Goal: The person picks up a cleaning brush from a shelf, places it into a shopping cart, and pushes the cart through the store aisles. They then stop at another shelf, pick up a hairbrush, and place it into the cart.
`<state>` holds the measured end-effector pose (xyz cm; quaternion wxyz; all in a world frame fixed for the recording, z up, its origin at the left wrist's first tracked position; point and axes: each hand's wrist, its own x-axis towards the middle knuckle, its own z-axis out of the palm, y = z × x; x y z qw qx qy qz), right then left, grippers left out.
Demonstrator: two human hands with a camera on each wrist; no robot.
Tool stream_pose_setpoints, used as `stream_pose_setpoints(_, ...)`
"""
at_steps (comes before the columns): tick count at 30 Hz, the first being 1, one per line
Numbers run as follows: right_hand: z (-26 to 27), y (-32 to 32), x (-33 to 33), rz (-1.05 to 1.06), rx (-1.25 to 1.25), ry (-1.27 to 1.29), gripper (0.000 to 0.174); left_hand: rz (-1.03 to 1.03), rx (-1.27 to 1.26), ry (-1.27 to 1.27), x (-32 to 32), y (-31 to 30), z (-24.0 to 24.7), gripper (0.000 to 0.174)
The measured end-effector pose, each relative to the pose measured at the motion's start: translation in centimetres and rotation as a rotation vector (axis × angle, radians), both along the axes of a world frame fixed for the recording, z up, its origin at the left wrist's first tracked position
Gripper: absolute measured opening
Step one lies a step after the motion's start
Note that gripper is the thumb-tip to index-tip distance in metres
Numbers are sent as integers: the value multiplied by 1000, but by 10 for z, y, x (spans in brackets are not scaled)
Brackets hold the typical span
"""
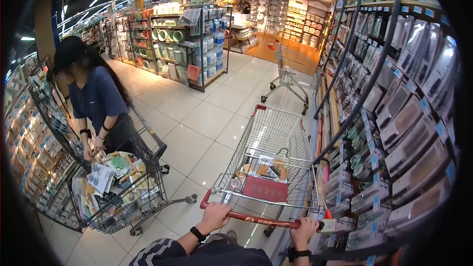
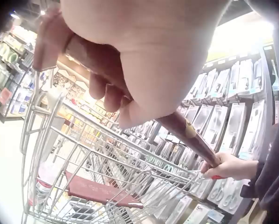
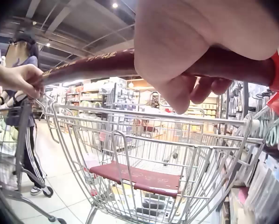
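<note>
A wire shopping cart stands right in front of me, with a dark red handle across its near end. My left hand grips the handle near its left end. Near the right end my right hand holds the same bar, fingers wrapped around it in the right wrist view. A red plastic flap hangs at the child-seat part of the cart. Behind it several packaged goods lie low in the basket, with a clear container at the left.
A second shopping cart stands ahead by the right shelves. Racks of packaged knives run close along my right. To the left a person bends over a full cart. A tall shelf unit stands beyond the tiled floor.
</note>
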<state>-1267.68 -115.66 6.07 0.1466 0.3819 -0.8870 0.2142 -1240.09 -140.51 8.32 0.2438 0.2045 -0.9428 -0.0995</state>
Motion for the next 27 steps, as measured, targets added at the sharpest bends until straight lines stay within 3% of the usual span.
stream_pose_setpoints(8,-3,-157,-149,39,20,5,15,-83,99,-76,-119,-141,7,42)
stream_pose_setpoints(12,-10,-224,-206,97,-35,60,15,-46,98,-87,-164,-198,2,44)
stream_pose_setpoints(19,23,-352,-280,118,148,118,14,20,75,-56,-247,-312,-1,38)
stream_pose_setpoints(23,14,-433,-328,164,117,74,16,93,68,-32,-290,-386,-3,33)
stream_pose_setpoints(27,-7,-528,-375,199,-77,37,15,229,-28,0,-339,-469,-12,25)
